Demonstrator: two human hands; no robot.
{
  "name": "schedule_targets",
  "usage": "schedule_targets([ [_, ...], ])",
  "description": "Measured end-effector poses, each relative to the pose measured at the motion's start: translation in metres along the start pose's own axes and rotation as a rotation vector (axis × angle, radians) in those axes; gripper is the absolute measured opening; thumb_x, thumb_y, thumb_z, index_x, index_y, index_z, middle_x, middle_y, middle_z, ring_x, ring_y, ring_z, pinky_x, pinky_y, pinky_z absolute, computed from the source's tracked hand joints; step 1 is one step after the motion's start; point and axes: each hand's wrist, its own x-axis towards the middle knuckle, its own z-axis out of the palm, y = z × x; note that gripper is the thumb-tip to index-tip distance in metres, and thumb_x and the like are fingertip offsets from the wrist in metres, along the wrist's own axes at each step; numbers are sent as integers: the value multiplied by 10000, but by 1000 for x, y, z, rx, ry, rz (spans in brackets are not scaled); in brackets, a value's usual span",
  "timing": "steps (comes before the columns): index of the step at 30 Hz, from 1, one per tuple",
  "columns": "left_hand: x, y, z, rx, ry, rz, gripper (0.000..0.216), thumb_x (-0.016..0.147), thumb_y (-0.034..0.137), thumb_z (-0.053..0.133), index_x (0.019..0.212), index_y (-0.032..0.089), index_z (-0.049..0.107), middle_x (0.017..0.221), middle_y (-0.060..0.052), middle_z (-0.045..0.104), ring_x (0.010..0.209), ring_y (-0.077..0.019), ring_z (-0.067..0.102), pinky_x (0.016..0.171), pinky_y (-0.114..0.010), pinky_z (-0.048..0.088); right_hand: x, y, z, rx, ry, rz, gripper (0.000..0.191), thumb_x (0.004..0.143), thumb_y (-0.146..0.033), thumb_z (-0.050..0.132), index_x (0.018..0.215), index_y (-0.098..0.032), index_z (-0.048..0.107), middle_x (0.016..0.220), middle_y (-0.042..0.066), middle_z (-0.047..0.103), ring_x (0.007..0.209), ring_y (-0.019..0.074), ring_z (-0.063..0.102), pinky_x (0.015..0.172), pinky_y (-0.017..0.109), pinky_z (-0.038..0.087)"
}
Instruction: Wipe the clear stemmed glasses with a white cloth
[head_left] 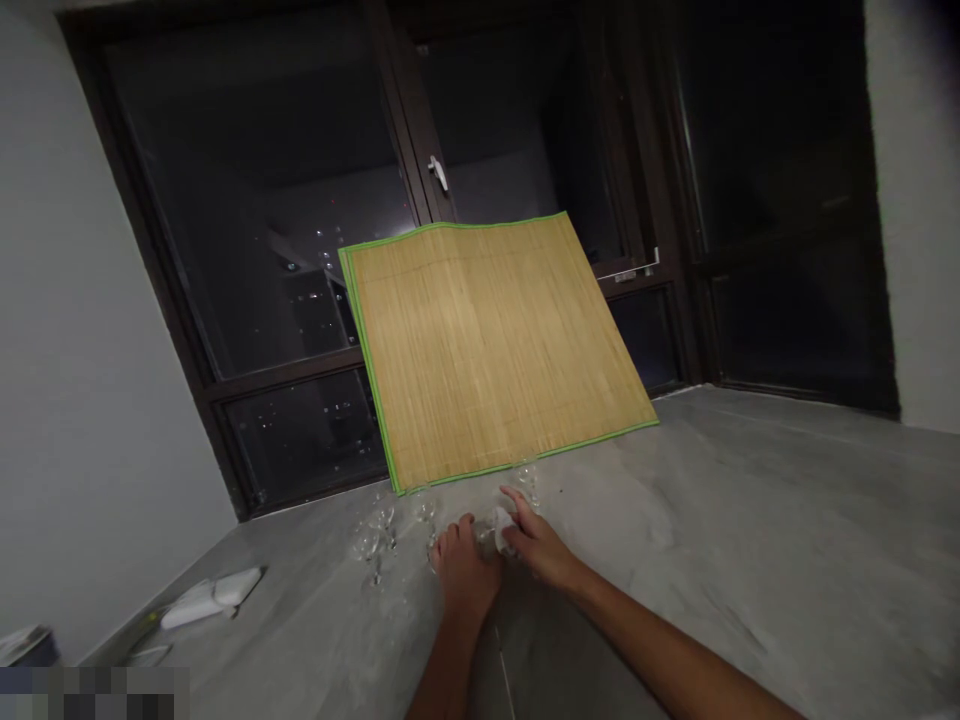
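My left hand (pixel 463 570) and my right hand (pixel 534 545) meet low over the grey floor (pixel 750 540), both closed around a clear glass (pixel 489 538). The right hand also presses a small white cloth (pixel 504 524) against the glass. Several clear stemmed glasses (pixel 379 535) stand on the floor just left of my hands, and one more glass (pixel 529 478) stands right behind the right hand. A bamboo mat with a green border (pixel 487 345) leans against the dark window directly behind the glasses.
A dark-framed window (pixel 300 250) fills the back, with a white handle (pixel 438 172). White walls stand at left (pixel 67 400) and far right. White flat objects (pixel 214 596) lie on the floor at lower left.
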Motion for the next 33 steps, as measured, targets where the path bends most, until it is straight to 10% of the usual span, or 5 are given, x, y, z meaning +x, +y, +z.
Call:
schedule_targets([
  [13,-6,8,-4,-61,-83,157,521,662,332,690,1151,193,577,1103,-89,658,1057,-278,563,968,-403,313,-4,-2,-8,177,-237,239,972,627,-206,555,1537,-188,215,991,27,642,705,155,557,616,258,427],
  [22,-3,12,-3,-165,-120,166,429,720,341,657,1118,197,592,1048,-87,695,1003,-289,611,902,-387,364,-3,-15,-5,239,-70,77,590,835,-573,560,1341,-269,539,1262,56,610,1172,240,557,963,381,440],
  [33,-1,14,-3,-214,-139,89,421,739,358,671,1125,207,599,1034,-86,707,1001,-268,631,872,-341,384,9,5,1,247,20,60,636,759,-523,649,1296,-209,514,936,28,635,770,184,578,712,319,474],
])
